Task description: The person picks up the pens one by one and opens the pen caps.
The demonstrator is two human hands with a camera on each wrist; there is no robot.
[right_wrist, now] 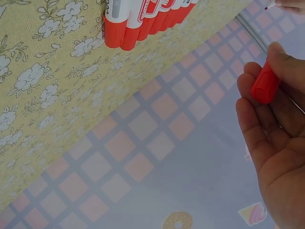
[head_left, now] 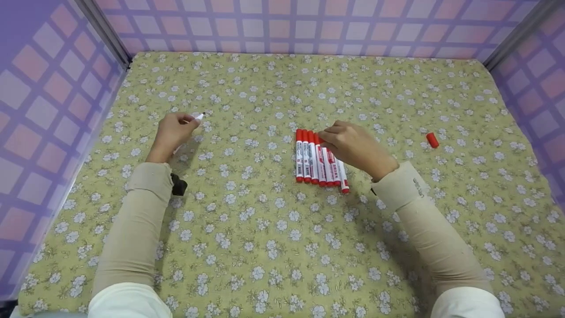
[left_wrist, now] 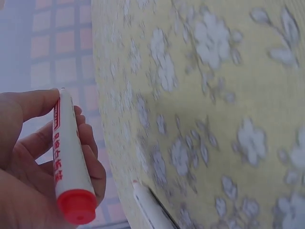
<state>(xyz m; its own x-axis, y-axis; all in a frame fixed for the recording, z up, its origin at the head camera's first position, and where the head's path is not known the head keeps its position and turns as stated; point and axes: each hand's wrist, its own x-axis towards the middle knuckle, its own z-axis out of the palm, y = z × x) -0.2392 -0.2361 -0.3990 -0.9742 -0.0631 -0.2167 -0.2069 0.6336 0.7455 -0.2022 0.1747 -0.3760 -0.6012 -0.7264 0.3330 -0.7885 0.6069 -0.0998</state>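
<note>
On the left of the cloth point(head_left: 247, 247), your left hand point(head_left: 173, 134) pinches an uncapped marker point(left_wrist: 72, 152) above another marker point(left_wrist: 153, 208); next come 7 markers point(head_left: 322, 170) (the last slightly askew), your right hand point(head_left: 352, 143) pinching a red cap point(right_wrist: 266, 85), then a loose cap point(head_left: 432, 140). This looks like uncapping; the next move likely calls for laying both aside.

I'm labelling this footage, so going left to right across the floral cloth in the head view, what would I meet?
Left hand gripping an uncapped marker, row of red-capped markers, loose red marker cap.
</note>
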